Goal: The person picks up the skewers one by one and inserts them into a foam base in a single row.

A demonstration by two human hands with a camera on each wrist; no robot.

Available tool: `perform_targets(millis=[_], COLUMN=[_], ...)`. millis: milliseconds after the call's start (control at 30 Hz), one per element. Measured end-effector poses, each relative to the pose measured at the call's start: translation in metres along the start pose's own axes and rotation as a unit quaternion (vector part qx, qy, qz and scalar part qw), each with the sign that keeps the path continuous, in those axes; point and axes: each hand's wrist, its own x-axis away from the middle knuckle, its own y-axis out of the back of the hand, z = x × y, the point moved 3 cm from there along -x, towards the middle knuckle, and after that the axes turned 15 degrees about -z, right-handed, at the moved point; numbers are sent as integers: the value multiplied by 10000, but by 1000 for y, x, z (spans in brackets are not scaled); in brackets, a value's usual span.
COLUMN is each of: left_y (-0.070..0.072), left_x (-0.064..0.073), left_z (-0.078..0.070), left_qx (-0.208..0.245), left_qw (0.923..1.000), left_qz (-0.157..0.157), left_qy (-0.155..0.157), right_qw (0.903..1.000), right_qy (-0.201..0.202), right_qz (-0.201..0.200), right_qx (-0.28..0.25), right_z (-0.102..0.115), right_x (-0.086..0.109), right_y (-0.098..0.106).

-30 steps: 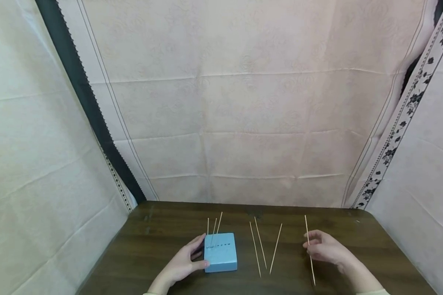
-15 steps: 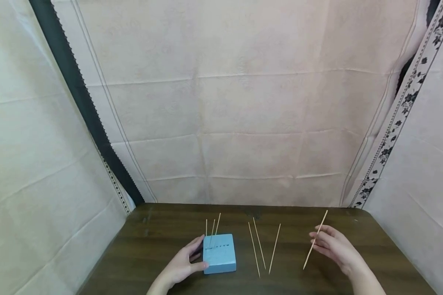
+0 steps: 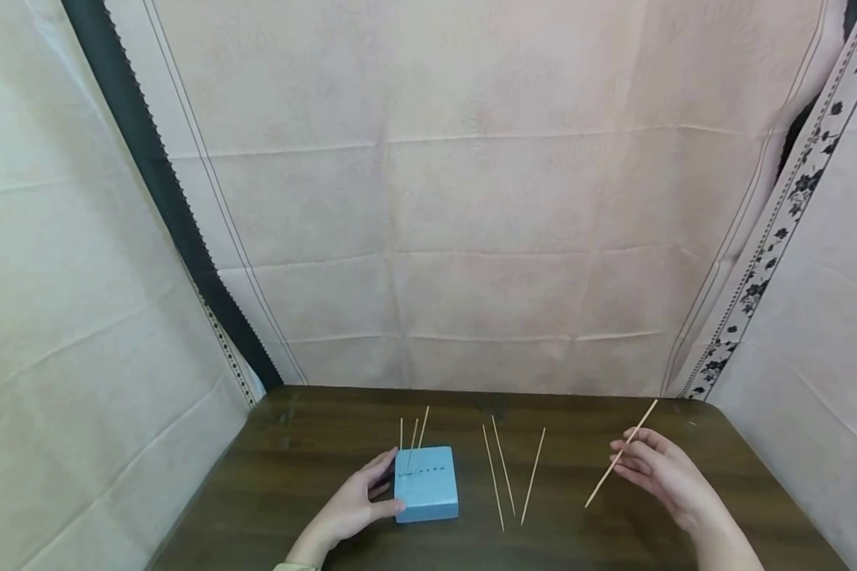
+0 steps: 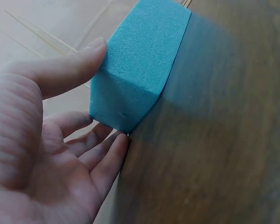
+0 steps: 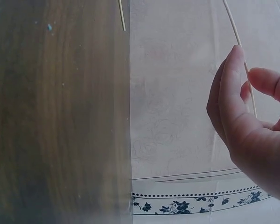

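Note:
A light blue foam block (image 3: 432,493) lies on the table, with a row of small dark marks across its top. My left hand (image 3: 353,507) grips its left side, thumb at the near corner and fingers at the far one; the left wrist view shows thumb and fingertips against the foam block (image 4: 144,42). Three thin wooden skewers (image 3: 425,426) rise from the block's far left part. To the right, my right hand (image 3: 667,476) pinches another skewer (image 3: 601,481) by its middle, held at a slant. Its upper part runs past the fingertips in the right wrist view.
Between the hands, three loose skewers lie on the dark wooden table: a left one (image 3: 493,480), a middle one (image 3: 503,466) and a right one (image 3: 533,476). Pale cloth (image 3: 471,238) hangs behind the table and on both sides. Tiny blue crumbs (image 5: 49,27) dot the tabletop.
My right hand has turned the skewer from nearly upright to a slant, its top leaning right, and has shifted slightly right. My left hand and the block stay put.

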Motion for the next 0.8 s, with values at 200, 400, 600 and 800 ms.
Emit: perform_targets(millis=[200, 400, 600, 800], left_y=[-1, 0, 2, 1], left_x=[1, 0, 1, 0], left_z=[-1, 0, -1, -1], left_qx=[75, 28, 16, 65], left_qw=[10000, 10000, 10000, 10000], left_qz=[12, 10, -8, 18], left_qy=[34, 1, 71, 68], right_qw=[10000, 10000, 10000, 9996], right_qy=[24, 14, 7, 38], right_qz=[86, 9, 18, 211], right_qx=[-44, 22, 81, 163], right_z=[0, 0, 1, 1], right_x=[0, -1, 0, 6], right_y=[2, -4, -24, -55])
